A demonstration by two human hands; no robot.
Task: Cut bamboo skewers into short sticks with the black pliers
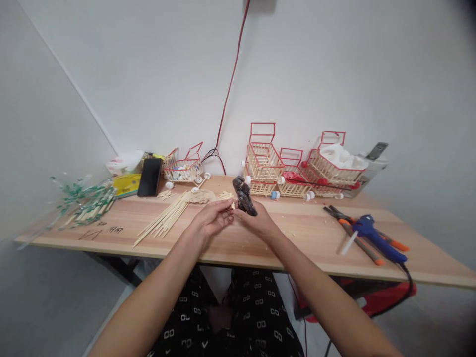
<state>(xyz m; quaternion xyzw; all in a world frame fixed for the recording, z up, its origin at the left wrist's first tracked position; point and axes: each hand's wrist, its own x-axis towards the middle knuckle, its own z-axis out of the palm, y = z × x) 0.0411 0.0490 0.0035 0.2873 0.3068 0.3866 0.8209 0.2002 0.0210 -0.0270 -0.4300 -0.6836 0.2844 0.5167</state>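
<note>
Both of my hands meet above the middle of the wooden table. My left hand is pinched on a small pale wooden piece, whose far end meets my right fingertips. In my right hand is a glossy black object, held upright and tilted; its exact kind does not show. Thin wooden sticks lie fanned out left of my left hand, beside a crumpled tan piece. Behind the black object stands a miniature shopping cart built of sticks with red edges.
More stick carts line the wall, some holding white or red items. A phone leans beside a yellow packet and wrapped stick bundles. Pliers and a corded blue glue gun lie at the right.
</note>
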